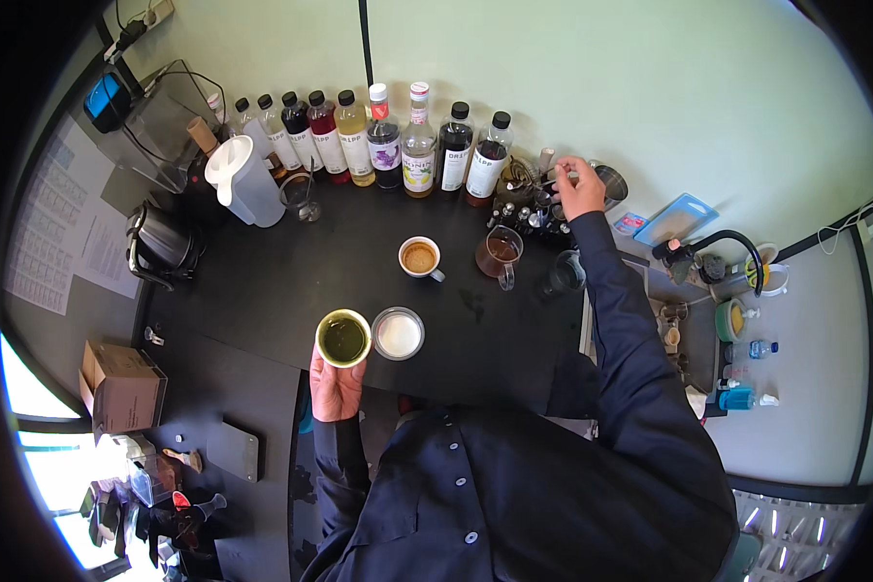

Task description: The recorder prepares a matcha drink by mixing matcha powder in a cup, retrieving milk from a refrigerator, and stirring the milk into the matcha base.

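My left hand (pixel 337 389) holds a small bowl (pixel 369 331) of dark green liquid at the counter's front edge. Right beside the bowl is a clear glass (pixel 398 333) with white, milk-like liquid in it. At the back right, my right hand (pixel 580 190) reaches over a dark caddy (pixel 553 220) of bar tools, its fingertips closed on what looks like a thin metal utensil (pixel 547 182). A bamboo whisk (pixel 518 174) stands near those fingers. Between my arms sit a white cup of coffee (pixel 419 257) and a glass jug of brown liquid (pixel 500 256).
Syrup bottles (pixel 417 156) line the wall. To the left are a white plastic pitcher (pixel 251 182), a glass with a spoon (pixel 302 198) and an electric kettle (pixel 161 244). An empty-looking glass (pixel 567 270) is near my right forearm. A sink (pixel 687 320) with a black faucet (pixel 742 240) lies right.
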